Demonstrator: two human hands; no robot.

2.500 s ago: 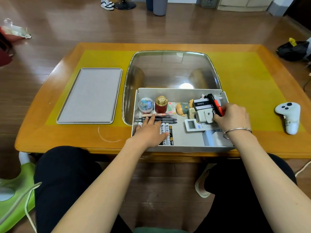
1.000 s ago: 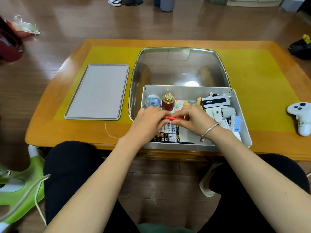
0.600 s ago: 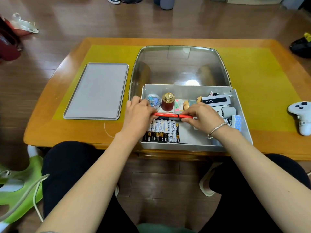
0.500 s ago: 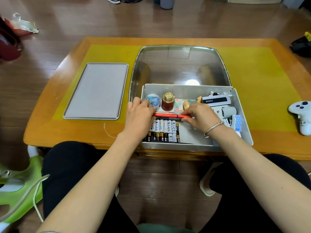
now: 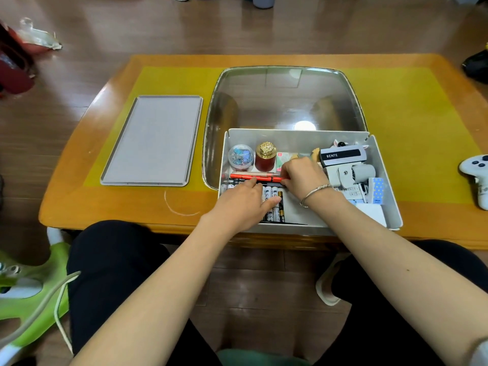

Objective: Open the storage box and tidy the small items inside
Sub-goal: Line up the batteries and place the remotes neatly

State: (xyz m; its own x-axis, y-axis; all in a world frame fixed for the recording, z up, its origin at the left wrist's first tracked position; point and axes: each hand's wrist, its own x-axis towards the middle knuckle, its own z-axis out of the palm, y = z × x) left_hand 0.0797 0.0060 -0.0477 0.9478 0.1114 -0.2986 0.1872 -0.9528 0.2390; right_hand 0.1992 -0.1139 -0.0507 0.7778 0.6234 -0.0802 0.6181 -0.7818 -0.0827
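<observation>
The open grey storage box (image 5: 386, 178) stands at the table's near edge. Its grey lid (image 5: 153, 141) lies flat to the left. Inside at the back are a clear tub of clips (image 5: 240, 157), a red jar with a gold cap (image 5: 265, 158) and a "BENTE" box (image 5: 342, 155). A red pen (image 5: 253, 177) lies crosswise above a row of batteries (image 5: 275, 207). My left hand (image 5: 243, 204) rests flat on the batteries, fingers straight. My right hand (image 5: 303, 178) pinches the pen's right end.
A shiny metal tray (image 5: 285, 96) sits under and behind the box. A white game controller (image 5: 475, 175) lies at the right on the yellow mat (image 5: 412, 122). More small items, including a blue dotted box (image 5: 376, 190), crowd the storage box's right side.
The red pen went from the box's right side to the row above the batteries. My left hand left the pen's left end and now lies on the batteries.
</observation>
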